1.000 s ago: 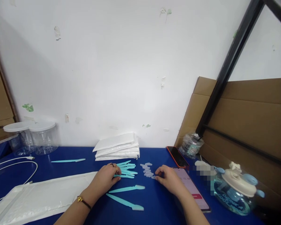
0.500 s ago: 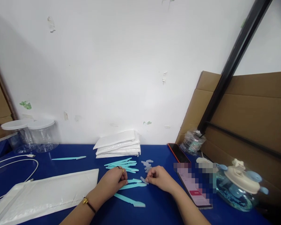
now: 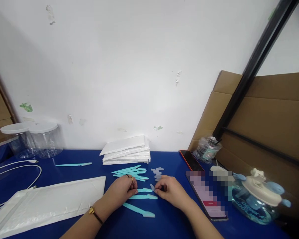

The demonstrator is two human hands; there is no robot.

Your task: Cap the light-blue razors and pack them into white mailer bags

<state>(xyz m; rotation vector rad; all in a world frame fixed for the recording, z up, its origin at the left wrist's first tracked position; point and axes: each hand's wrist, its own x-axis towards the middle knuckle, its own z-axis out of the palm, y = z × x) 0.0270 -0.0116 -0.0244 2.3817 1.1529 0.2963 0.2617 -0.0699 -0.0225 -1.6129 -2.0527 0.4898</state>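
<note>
My left hand (image 3: 121, 192) is closed on a light teal eyebrow razor (image 3: 145, 190), whose end sticks out past the fingertips to the right. My right hand (image 3: 171, 192) pinches a small translucent blade cap (image 3: 152, 187) just off that end, with a slight gap between them. Below my left hand lie two more teal razors, one nearly level (image 3: 146, 197) and one slanted (image 3: 141, 211). Beyond the hands, several teal razors (image 3: 133, 171) form a loose pile. Several translucent caps (image 3: 157, 171) rest beside it, above my right hand.
White padded mailers (image 3: 126, 149) are stacked by the wall, and a large one (image 3: 62, 199) lies at left. A lone razor (image 3: 74, 164), a white cable (image 3: 37, 171) and clear jars (image 3: 47, 142) are farther left. Phones (image 3: 209, 202) and a drink bottle (image 3: 257, 199) stand at right.
The view has shifted slightly. My right hand has tilted the cap more upright near the razor's end. My left hand keeps its hold on the razor.
</note>
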